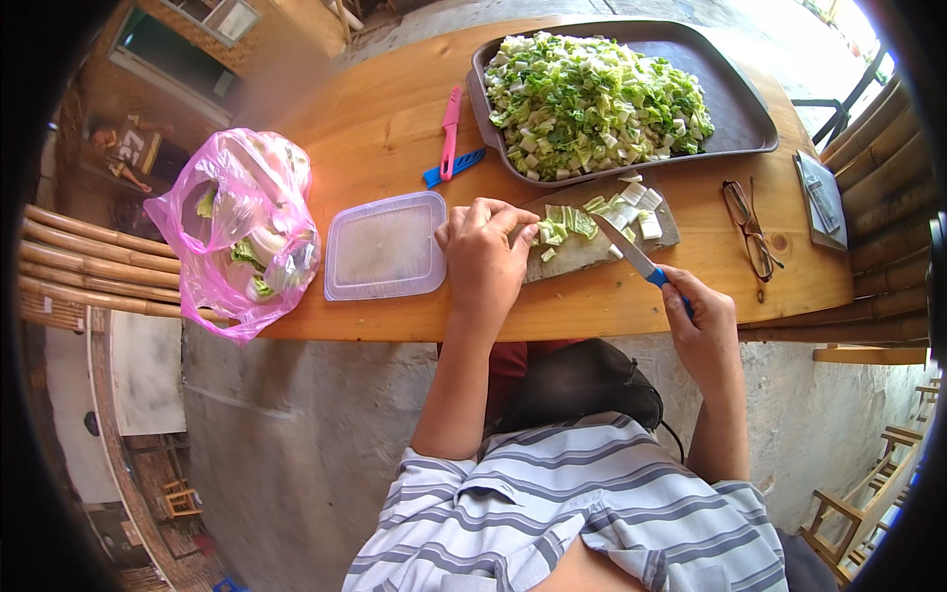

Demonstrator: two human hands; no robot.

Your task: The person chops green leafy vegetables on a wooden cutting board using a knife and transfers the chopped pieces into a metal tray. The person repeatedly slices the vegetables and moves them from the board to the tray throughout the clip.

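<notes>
My right hand [702,318] grips the blue handle of a kitchen knife [631,253], its blade slanting up and left over the chopping board [574,259]. Pale green and white cut cabbage pieces [569,222] lie on the board around the blade tip. My left hand [485,242] is closed at the board's left end, thumb and fingers pinched at the edge of the cabbage; its grip is partly hidden. Just beyond the board, a large dark tray [738,109] bears a heap of chopped cabbage [597,104].
Left of my left hand sits a lidded plastic container [386,247]. A pink plastic bag [247,232] of cabbage stands at the table's left edge. A pink knife [450,133] and blue sheath [455,169] lie beyond. Eyeglasses [752,229] and a notebook [821,202] are at right. Someone [138,153] is in the background.
</notes>
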